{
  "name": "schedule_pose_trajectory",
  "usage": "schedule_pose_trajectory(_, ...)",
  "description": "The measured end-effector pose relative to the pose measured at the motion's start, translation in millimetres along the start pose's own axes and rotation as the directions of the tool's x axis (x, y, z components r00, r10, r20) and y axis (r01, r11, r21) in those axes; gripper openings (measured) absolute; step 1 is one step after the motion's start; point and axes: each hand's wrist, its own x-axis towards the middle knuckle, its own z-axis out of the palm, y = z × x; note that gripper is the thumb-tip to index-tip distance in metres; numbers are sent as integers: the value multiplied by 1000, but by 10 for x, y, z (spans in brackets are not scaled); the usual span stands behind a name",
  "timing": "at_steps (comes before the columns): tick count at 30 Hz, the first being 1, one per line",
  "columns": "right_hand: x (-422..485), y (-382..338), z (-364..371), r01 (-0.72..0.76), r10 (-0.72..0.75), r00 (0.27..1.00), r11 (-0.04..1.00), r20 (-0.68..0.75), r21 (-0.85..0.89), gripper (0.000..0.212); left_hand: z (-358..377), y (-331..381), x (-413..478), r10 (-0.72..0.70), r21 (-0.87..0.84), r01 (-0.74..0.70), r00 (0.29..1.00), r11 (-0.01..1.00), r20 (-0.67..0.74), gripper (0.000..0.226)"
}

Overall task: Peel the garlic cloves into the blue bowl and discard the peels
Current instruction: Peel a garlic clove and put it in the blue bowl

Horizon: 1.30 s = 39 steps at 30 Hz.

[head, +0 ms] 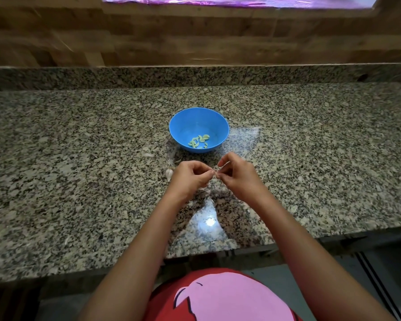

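Granite counter [79,147] carries the blue bowl [178,133] just beyond the fingertips, with peeled cloves [199,141] lying at mixed angles in its bottom. The left hand [190,177] and right hand [237,176] meet, curled fingertips pinching a garlic piece [215,173] between them — too hidden to tell its axis. Just outside the left knuckles lies an unpeeled clove [169,174], its long axis and thin tip pointing roughly toward the bowl.

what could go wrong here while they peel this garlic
1. The left hand and right hand pinch the small clove over the counter, short of the blue bowl; a slipped grip could drop it there.
2. The pale peel scrap may go unnoticed on the speckled stone.
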Motion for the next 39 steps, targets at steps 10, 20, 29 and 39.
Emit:
schedule_pose_trajectory(10,30,11,-127,79,-61,987,989,146,-124,27,-28,29,36,-106,-39,111,989,993,106,8)
schedule_pose_trajectory(20,-27,96,58,-106,87,993,963,84,249,10,71,-50,38,-167,-187,167,986,968,18,14)
schedule_pose_trajectory(29,-17,79,75,-304,256,951,682,173,665,10,113,-85,28,-137,-131,137,991,982,8,12)
schedule_pose_trajectory(39,26,91,33,-198,193,980,945,46,260,7,132,-44,-22,17,211,-6,999,977,-51,14)
